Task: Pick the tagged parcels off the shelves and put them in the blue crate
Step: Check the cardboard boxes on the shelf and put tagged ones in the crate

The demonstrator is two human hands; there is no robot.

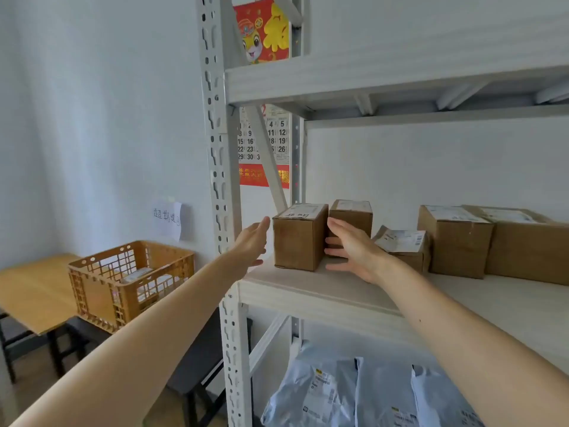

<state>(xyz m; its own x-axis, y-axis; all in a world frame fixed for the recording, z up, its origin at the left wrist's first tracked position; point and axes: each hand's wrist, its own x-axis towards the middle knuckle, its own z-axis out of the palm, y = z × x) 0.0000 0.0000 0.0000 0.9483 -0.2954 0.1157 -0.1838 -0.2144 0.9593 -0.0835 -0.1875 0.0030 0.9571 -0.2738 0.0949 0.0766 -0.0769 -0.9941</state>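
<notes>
- Here I am reaching with both bare arms to a shelf at about chest height; my left hand [252,241] and right hand [354,249] are spread open, one on each side of a small upright cardboard box [297,245].
- Neither hand has hold of anything. My left palm is just beside the box's left face; my right fingers [334,241] are at its right face, and I cannot tell whether they touch it.
- The box sits between my hands near the left end of the wooden shelf board [323,294], with a white label [303,210] on its top bearing handwritten marks; I judge this to be the tagged parcel.
- The step in hand, as I read it, is the pick-up; next I would need to press both palms in evenly and lift it straight toward me.
- Behind my right hand stands a second small box [351,215], close by; a careless pull could nudge it.
- Further right of my right hand lie a flat labelled parcel [400,245] and two larger cartons [455,238].
- Below my arms, on the lower shelf, are grey plastic mailer bags [354,392].
- Left of my left arm, an orange crate [129,278] sits on a wooden table [34,291]. No blue crate is in view.
- The wall behind is white, with a red calendar [264,143].
</notes>
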